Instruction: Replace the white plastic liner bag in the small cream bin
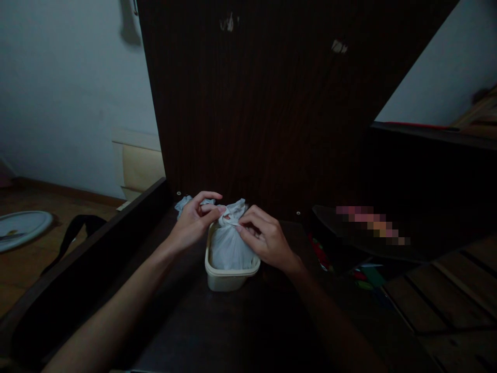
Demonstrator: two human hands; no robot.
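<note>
A cream plastic tub stands on a dark wooden surface. Inside it sits a white plastic bag, bunched into a knot at its top. My left hand pinches the knot from the left, fingers curled on the plastic. From the right, my right hand has its fingertips closed on the same knot and rests against the bag's side. A loose tail of the bag sticks out behind my left hand.
A tall dark wooden panel rises right behind the tub. A raised dark rail runs along the left edge. On the floor at left lie a white round lid and a black strap. Colourful items and wooden slats are at right.
</note>
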